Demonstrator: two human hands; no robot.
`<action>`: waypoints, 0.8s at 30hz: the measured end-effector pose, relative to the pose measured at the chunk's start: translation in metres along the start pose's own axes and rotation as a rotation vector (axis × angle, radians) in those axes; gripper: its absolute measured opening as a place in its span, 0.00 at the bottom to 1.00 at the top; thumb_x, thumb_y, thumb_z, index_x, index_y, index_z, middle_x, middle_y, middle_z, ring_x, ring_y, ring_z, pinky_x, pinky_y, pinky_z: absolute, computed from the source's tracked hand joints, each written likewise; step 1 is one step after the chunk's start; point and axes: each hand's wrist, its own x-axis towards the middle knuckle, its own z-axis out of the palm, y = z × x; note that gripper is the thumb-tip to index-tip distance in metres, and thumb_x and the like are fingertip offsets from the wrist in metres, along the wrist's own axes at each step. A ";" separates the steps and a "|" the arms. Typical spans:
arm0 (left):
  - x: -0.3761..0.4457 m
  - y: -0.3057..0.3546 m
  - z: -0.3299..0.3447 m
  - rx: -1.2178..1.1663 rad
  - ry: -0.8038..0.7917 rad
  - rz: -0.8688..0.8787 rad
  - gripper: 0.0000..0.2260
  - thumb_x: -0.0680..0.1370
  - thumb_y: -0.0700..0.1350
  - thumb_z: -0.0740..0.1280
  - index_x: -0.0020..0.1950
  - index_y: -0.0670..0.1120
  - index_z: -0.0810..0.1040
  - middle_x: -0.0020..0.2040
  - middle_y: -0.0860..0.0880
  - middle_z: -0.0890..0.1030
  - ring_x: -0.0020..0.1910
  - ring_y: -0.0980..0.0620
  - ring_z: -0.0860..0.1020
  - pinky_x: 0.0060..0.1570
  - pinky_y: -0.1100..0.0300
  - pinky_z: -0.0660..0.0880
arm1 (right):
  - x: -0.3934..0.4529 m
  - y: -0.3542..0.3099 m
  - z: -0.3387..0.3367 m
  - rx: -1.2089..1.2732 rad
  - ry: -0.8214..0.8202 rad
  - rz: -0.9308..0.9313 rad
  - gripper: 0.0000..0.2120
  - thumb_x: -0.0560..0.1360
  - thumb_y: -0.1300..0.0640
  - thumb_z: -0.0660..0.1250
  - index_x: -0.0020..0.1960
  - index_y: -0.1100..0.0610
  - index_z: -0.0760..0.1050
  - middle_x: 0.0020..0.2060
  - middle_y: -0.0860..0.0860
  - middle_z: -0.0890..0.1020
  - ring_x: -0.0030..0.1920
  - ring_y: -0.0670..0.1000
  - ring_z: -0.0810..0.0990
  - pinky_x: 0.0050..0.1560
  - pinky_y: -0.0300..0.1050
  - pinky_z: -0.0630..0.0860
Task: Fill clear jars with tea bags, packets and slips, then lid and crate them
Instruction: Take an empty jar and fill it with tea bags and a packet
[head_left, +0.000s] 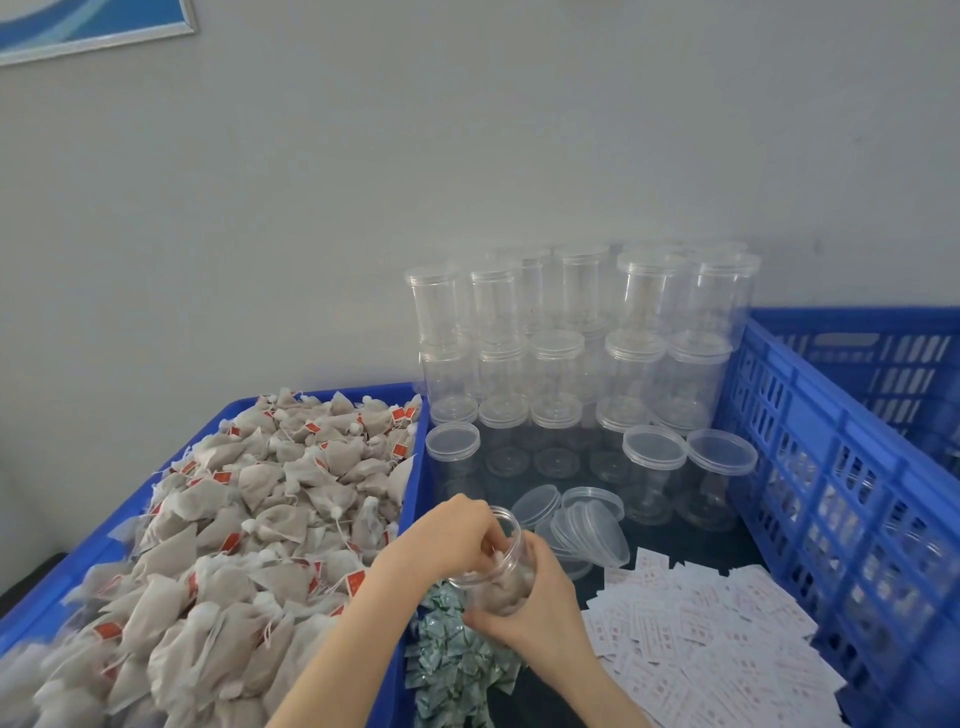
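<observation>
My right hand (540, 618) grips a clear jar (506, 564) tilted to the left, partly filled with tea bags. My left hand (452, 535) has its fingers at the jar's open mouth, pinching tea bags there. A blue crate (62, 592) on the left is heaped with tea bags (249, 519) bearing red tags. Green packets (457, 660) lie in a pile below the jar. White slips (717, 639) with red print are spread to the right. Loose clear lids (587, 525) lie just behind the jar.
Stacks of lidded empty clear jars (571, 338) stand against the grey wall at the back. A tall blue slatted crate (831, 467) rises on the right, with jars seen through its slats. A framed picture (93, 26) hangs top left.
</observation>
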 end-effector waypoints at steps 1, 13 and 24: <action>0.001 0.000 0.001 0.005 -0.005 0.007 0.12 0.74 0.37 0.63 0.51 0.48 0.83 0.40 0.48 0.81 0.41 0.48 0.78 0.44 0.56 0.76 | 0.000 0.001 0.000 0.002 0.001 0.010 0.42 0.51 0.47 0.82 0.62 0.42 0.70 0.54 0.41 0.81 0.53 0.39 0.81 0.55 0.42 0.79; -0.006 -0.072 0.001 -0.227 0.451 -0.271 0.11 0.78 0.43 0.65 0.59 0.51 0.79 0.52 0.54 0.82 0.48 0.58 0.79 0.52 0.65 0.75 | 0.003 0.001 -0.004 0.019 0.000 0.067 0.50 0.50 0.44 0.82 0.69 0.47 0.67 0.63 0.40 0.75 0.63 0.42 0.75 0.65 0.48 0.75; -0.001 -0.101 0.042 0.183 0.042 -0.511 0.13 0.79 0.36 0.55 0.61 0.42 0.73 0.59 0.45 0.77 0.56 0.45 0.77 0.54 0.53 0.75 | 0.002 0.002 -0.002 0.022 0.005 0.062 0.46 0.49 0.42 0.80 0.64 0.40 0.67 0.56 0.35 0.75 0.55 0.31 0.75 0.46 0.26 0.73</action>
